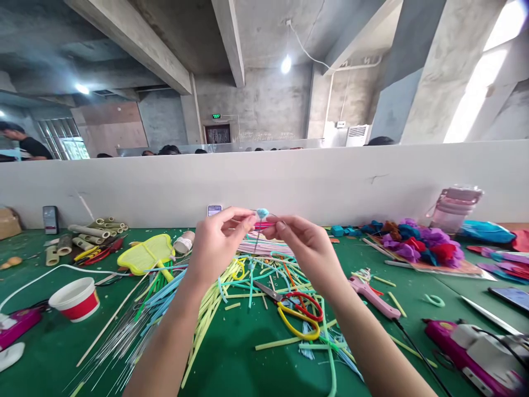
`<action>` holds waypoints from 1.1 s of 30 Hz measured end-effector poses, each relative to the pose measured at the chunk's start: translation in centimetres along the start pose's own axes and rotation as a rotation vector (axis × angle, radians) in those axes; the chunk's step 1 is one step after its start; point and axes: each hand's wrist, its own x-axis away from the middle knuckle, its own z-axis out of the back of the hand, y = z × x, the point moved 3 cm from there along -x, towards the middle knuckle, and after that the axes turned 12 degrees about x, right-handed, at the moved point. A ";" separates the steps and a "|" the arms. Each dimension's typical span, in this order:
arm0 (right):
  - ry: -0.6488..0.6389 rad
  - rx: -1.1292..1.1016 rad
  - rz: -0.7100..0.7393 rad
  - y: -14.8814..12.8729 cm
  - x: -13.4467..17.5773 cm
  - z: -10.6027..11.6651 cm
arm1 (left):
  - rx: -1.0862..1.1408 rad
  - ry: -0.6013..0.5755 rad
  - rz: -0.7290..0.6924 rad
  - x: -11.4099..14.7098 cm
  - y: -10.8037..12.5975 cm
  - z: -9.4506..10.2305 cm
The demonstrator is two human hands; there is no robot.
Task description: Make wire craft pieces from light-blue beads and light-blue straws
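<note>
My left hand (221,234) and my right hand (306,242) are raised in front of me, fingertips pinched. Between them stretches a pink strip (264,225), gripped at both ends. A thin dark stem with a fluffy light-blue tip (262,212) stands upright at the strip; exactly which fingers support it is hidden. Below, scissors (300,314) with red and yellow handles lie on the green table (231,358). Pale yellow strips (212,320) and blue strips (169,298) are spread around them, beside thin metal wires (119,347).
A paper cup (76,298), a yellow mesh piece (146,253) and bamboo tubes (93,231) occupy the left. To the right are a pink glue gun (376,298), a power strip (467,353), purple and red fluffy pieces (417,240) and a bottle (454,209). A white partition (264,176) stands behind.
</note>
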 end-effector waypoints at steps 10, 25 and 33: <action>0.033 0.000 -0.021 -0.5 0.2 1.3 | 0.700 -0.200 0.103 1.2 3.6 1.4; 0.018 0.045 0.011 -1.1 0.4 1.5 | 0.596 -0.299 0.026 1.4 3.6 0.7; 0.012 0.058 0.007 -0.9 0.4 1.7 | 0.704 -0.313 0.025 1.2 3.1 1.2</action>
